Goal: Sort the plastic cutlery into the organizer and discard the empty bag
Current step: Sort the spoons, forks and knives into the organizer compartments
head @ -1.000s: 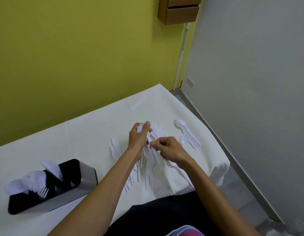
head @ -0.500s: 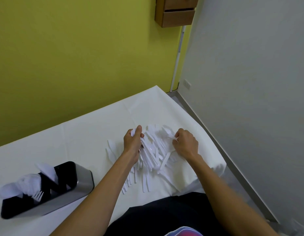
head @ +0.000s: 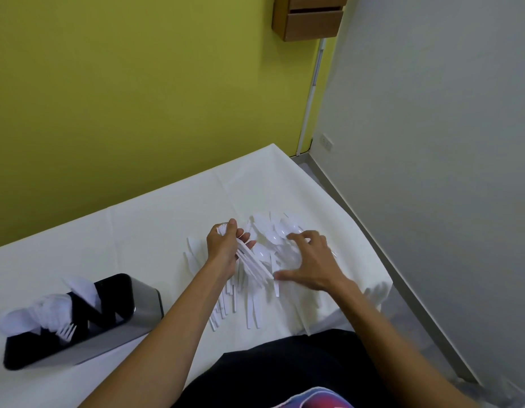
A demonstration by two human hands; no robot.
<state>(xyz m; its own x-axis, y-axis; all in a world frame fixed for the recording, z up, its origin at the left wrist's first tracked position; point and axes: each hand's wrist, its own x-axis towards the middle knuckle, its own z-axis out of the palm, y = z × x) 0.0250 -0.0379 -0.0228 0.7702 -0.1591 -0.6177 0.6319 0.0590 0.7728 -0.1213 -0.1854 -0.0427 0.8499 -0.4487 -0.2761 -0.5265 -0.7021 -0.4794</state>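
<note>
A heap of white plastic cutlery (head: pixel 246 301) lies on the white table (head: pixel 155 231) in front of me, with spoons (head: pixel 277 234) at its far side and knives nearer me. My left hand (head: pixel 224 248) grips a bundle of white forks (head: pixel 252 260), tines up by the thumb. My right hand (head: pixel 311 263) is spread flat over the right part of the heap, fingers apart, holding nothing. The black and steel organizer (head: pixel 140 301) stands at the table's left, with spoons and a fork (head: pixel 67 331) in its slots. No bag is in view.
The table's right edge (head: pixel 370 254) drops to a grey floor beside a grey wall. A yellow wall runs behind the table. A wooden box (head: pixel 309 19) hangs high on it. My dark clothing fills the bottom of the view.
My right hand has opened and moved back from the spoons, now lying spread over the heap. My left hand keeps the fork bundle. The view has shifted slightly.
</note>
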